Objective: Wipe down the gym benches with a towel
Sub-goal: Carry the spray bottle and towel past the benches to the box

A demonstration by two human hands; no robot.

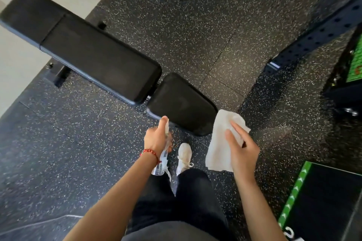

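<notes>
While the person stands at the near end of a black padded gym bench (101, 56), both bare hands are raised over the floor just short of its seat pad (182, 103). The bench runs from about ten o'clock down toward the centre of the view, its long back pad tilting away toward the upper left and the smaller seat pad lying closest to the feet. At about six o'clock from the seat pad, the left hand (156, 139) is closed around a clear spray bottle (162, 154), fingers wrapped on its neck and the index finger stretched forward over the nozzle, which points at the seat pad's near edge; a red bead bracelet (150, 153) circles that wrist. At about four o'clock from the seat pad, the right hand (242, 148) pinches a white towel (221, 143), thumb and fingers pressed on its top face while the rest of the cloth hangs loose below; its upper corner sits just beside the pad's right corner, and contact cannot be told. A white shoe (184, 155) and dark trousers show between the arms. Speckled black rubber flooring (195, 15) spreads around, with a perforated black rack beam (321, 35) at two o'clock and a green-edged black box (321, 197) at four o'clock.
</notes>
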